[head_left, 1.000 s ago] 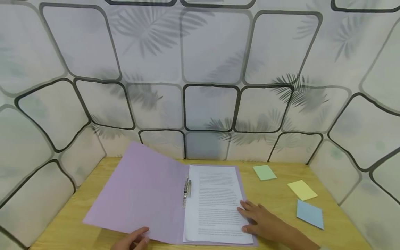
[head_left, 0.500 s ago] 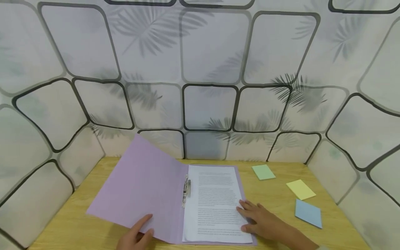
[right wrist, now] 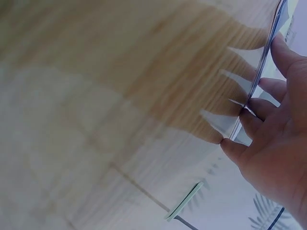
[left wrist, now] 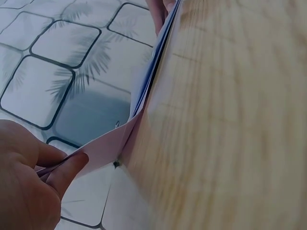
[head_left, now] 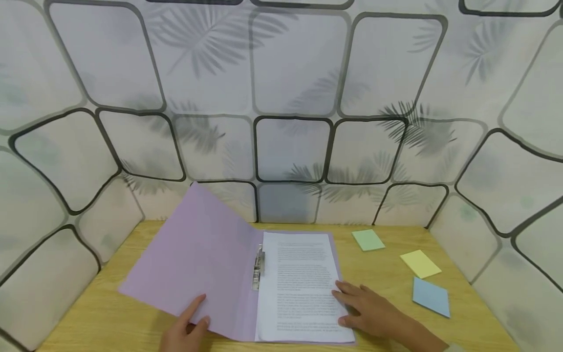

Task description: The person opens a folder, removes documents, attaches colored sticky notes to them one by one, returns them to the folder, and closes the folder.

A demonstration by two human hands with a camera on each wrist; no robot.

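Observation:
A light purple folder [head_left: 189, 259] lies spread on the wooden table, its left cover tilted up off the surface. Printed sheets [head_left: 303, 288] rest on its right side, beside a metal clip [head_left: 257, 269] at the spine. My left hand [head_left: 182, 327] pinches the cover's lower edge between thumb and fingers; the left wrist view shows this pinch on the cover [left wrist: 103, 148] from the side. My right hand [head_left: 374, 310] rests on the right edge of the sheets with fingers spread. In the right wrist view its fingertips [right wrist: 249, 122] touch that edge.
To the right of the folder lie a green sticky-note pad [head_left: 368, 240], a yellow pad [head_left: 420, 264] and a blue pad [head_left: 431, 297]. Patterned walls [head_left: 292, 146] enclose the wooden table [head_left: 88, 313] at the back and both sides.
My left hand has moved up onto the cover's lower edge, and the cover has risen, its far corner now higher. My right hand has stayed on the sheets.

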